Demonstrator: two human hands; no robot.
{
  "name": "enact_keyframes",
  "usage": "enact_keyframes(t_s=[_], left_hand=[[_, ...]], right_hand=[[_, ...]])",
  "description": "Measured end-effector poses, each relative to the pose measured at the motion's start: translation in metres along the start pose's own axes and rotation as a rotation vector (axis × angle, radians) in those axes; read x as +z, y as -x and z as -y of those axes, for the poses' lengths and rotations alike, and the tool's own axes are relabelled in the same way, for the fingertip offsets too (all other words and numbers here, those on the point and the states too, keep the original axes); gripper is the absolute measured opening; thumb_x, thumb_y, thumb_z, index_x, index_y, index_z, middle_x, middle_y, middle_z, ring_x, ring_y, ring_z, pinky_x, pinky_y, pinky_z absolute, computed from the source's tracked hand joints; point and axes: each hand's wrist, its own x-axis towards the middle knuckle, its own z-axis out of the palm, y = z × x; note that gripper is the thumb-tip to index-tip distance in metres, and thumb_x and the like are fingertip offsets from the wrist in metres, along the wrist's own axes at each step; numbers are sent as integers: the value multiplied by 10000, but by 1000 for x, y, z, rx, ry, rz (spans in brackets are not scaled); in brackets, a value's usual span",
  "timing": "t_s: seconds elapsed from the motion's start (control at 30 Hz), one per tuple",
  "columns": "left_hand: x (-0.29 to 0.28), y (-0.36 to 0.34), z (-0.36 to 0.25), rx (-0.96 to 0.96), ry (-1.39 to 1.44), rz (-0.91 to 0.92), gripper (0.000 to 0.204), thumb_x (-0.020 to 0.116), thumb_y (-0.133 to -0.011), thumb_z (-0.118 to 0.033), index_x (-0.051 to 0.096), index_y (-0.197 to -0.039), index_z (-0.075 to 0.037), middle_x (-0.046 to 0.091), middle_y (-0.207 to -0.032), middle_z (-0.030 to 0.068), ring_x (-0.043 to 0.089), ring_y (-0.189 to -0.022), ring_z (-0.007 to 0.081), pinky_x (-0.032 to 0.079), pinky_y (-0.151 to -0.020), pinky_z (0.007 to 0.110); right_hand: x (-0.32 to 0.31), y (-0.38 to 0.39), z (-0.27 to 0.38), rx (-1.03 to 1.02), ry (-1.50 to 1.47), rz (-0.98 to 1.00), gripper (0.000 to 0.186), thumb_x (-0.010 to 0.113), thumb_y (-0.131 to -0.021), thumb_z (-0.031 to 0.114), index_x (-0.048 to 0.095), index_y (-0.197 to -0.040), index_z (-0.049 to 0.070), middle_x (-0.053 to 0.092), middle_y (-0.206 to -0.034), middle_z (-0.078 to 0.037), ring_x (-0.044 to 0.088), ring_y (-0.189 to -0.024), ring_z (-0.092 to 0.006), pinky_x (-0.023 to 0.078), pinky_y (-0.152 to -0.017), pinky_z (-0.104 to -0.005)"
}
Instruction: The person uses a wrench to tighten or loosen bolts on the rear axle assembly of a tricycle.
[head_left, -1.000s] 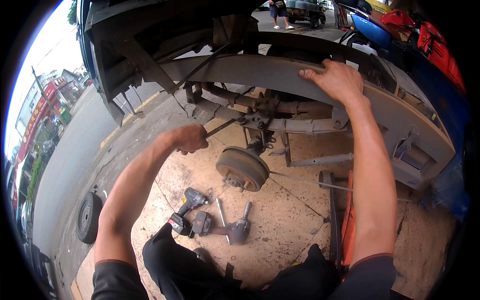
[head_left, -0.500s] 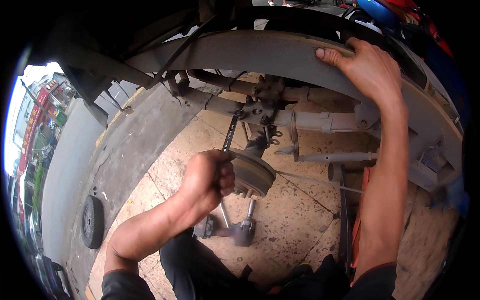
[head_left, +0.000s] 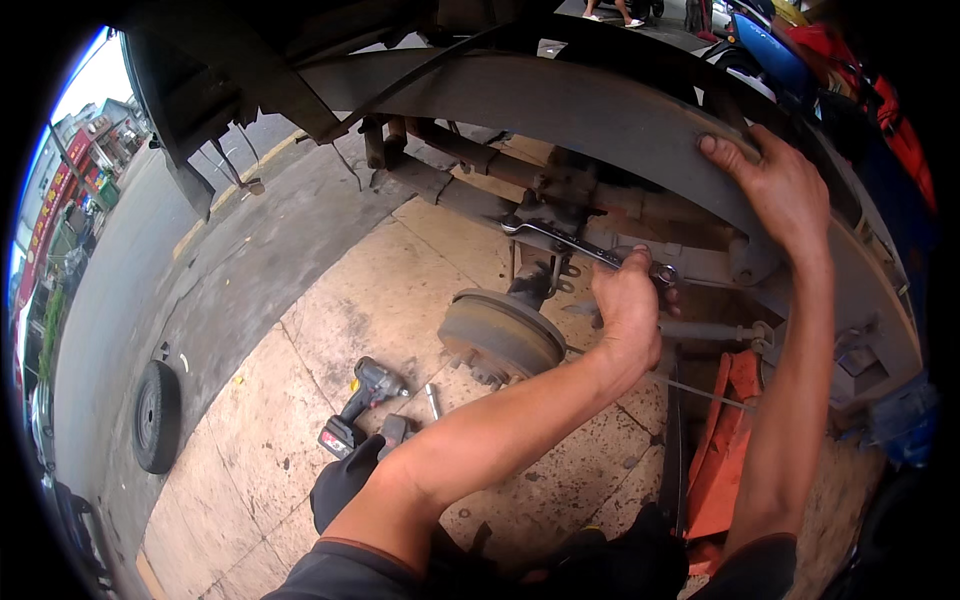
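My left hand (head_left: pixel 628 310) is wrapped round a combination wrench (head_left: pixel 575 243) near its ring end. The wrench's other end sits at the bolted clamp plate on the leaf spring (head_left: pixel 460 198), where the fastener itself is hard to make out. Higher up and to the right, my right hand (head_left: pixel 785 195) grips the dark metal frame rail (head_left: pixel 560 105), thumb on its face and fingers over the top edge, partly hidden. Below the spring hangs a rusty brake drum (head_left: pixel 500 335) with wheel studs.
A cordless impact wrench (head_left: pixel 378 380) lies on the tiled floor beside a metal socket (head_left: pixel 432 400). Right of the drum stands an orange-red metal stand or jack (head_left: pixel 720 455). A loose tyre (head_left: pixel 157 415) is at far left; a blue motorbike (head_left: pixel 755 55) is at top right.
My left hand has swung the wrench from pointing down toward me to pointing right along the spring. My right hand still grips the rail. The view has shifted, uncovering the impact wrench.
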Motion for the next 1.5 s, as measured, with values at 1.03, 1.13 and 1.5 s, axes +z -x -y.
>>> enact_keyframes(t_s=[1.03, 1.13, 1.5], left_hand=[[-193, 37, -185, 241, -1322, 312, 335, 676, -912, -340, 580, -950, -22, 563, -730, 23, 555, -633, 100, 450, -519, 252], [-213, 33, -221, 80, -1468, 278, 446, 641, -927, -398, 601, -989, 42, 602, -767, 68, 585, -705, 125, 492, -558, 278], [-211, -22, -222, 788, -2194, 338, 365, 573, -937, -342, 538, -853, 11, 526, -590, 212, 567, -544, 400, 452, -558, 471]], right_hand=[[8, -4, 4, -52, -10, -13, 1007, 493, -725, 844, 612, -1246, -9, 689, -1050, -212, 636, -1082, -346, 484, -902, -439], [7, -3, 8, -47, -26, -38, 1017, 502, -715, 849, 613, -1242, -14, 689, -1044, -217, 641, -1076, -341, 489, -898, -438], [13, -4, 0, -46, 16, -78, 1035, 505, -688, 871, 618, -1247, 8, 691, -1051, -211, 650, -1060, -340, 490, -904, -436]])
